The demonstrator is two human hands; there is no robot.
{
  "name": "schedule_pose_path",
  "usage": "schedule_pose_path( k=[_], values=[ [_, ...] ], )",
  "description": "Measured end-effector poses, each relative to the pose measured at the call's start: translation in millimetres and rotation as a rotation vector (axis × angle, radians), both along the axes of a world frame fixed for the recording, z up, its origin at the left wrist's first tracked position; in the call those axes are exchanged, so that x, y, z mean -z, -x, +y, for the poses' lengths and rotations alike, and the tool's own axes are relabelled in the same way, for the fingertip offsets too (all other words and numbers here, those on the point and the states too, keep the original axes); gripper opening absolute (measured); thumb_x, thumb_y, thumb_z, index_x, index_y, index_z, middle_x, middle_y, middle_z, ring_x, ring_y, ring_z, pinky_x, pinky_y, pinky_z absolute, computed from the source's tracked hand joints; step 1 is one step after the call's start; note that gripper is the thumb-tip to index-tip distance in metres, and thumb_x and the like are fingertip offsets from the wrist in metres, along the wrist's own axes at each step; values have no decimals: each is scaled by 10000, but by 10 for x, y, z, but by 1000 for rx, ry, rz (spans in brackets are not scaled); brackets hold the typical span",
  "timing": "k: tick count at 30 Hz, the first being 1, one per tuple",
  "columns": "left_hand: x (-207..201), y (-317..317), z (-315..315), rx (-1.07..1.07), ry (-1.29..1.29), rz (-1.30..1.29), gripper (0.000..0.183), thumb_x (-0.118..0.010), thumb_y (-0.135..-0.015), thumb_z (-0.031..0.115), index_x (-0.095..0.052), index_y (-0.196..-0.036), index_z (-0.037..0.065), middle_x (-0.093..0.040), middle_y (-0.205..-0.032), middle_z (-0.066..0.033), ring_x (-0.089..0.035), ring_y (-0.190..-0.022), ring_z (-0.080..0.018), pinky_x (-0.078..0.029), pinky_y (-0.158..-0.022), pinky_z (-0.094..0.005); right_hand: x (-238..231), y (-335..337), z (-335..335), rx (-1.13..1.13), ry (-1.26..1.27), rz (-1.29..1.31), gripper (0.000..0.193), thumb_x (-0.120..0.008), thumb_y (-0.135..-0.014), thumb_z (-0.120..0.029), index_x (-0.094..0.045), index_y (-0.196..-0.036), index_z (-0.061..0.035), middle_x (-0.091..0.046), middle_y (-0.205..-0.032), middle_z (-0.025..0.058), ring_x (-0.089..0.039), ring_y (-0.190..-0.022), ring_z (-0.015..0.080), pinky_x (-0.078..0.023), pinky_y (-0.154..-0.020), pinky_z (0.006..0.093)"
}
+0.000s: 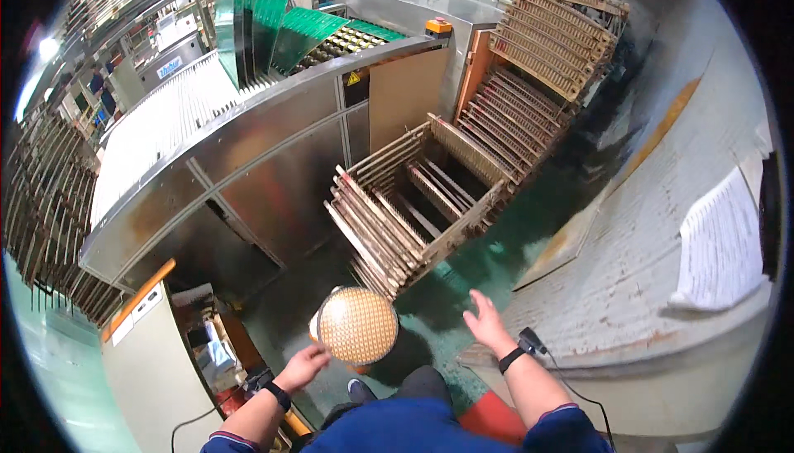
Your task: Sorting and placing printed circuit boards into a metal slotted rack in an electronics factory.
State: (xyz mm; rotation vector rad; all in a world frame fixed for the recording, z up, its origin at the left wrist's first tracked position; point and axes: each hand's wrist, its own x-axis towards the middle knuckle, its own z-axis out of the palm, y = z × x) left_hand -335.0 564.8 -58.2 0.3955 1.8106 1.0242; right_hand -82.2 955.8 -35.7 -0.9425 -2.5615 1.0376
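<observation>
My left hand (306, 365) hangs just left of a round stool (358, 325) with a tan checkered seat. Its fingers are loosely bent and a little apart, and nothing shows in them. My right hand (486, 321) is held out over the floor to the right of the stool. Its fingers are spread, with nothing in them. Beyond the hands stands a stack of slotted wooden racks (463, 242), apart from both. Each wrist wears a black band, and a small black device with a cable sits by the right one.
A metal conveyor machine (273, 143) runs across the back, with green panels (269, 27) standing in its white slots. More racks (550, 35) are piled at the far right. A cabinet (145, 370) stands at left; a worn grey board (628, 246) with a paper sheet (721, 246) is at right.
</observation>
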Motion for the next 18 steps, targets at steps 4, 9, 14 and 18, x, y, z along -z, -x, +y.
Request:
schedule_pose_path(
  k=[4,9,14,18],
  values=[
    [-552,438,1039,-434,-343,-363,316,-561,-999,235,-571,-1245,37,-657,-986,-30,-610,-855,-109,-500,-795,-265,-344,1081,1163,4,-352,138,613,-653,-836,-156,-429,-1390,-20,-495,-1338,231,-453,-1257,401,-366,-1090,473],
    [-585,760,1856,-588,-202,-381,303,-559,-998,198,-526,-1266,60,-638,-1015,-24,-603,-864,-97,-497,-790,-268,-164,2130,2822,25,-644,74,650,-692,-800,-181,-442,-1369,10,-495,-1333,224,-427,-1270,403,-346,-1107,482],
    [-641,987,2446,-669,-38,-352,361,-593,-971,214,-489,-1297,100,-581,-1091,-9,-582,-948,-128,-494,-873,-356,113,2776,3924,162,-534,-139,742,-762,-747,-282,-451,-1357,4,-494,-1344,219,-405,-1297,392,-366,-1087,484],
    [-370,1231,2998,-656,1,-385,500,-605,-971,243,-406,-1403,90,-545,-1159,-21,-565,-988,-139,-479,-909,-383,457,2816,4595,36,-252,-389,521,-730,-810,-319,-536,-1189,-19,-523,-1274,261,-564,-1099,453,-480,-922,527]
  ],
)
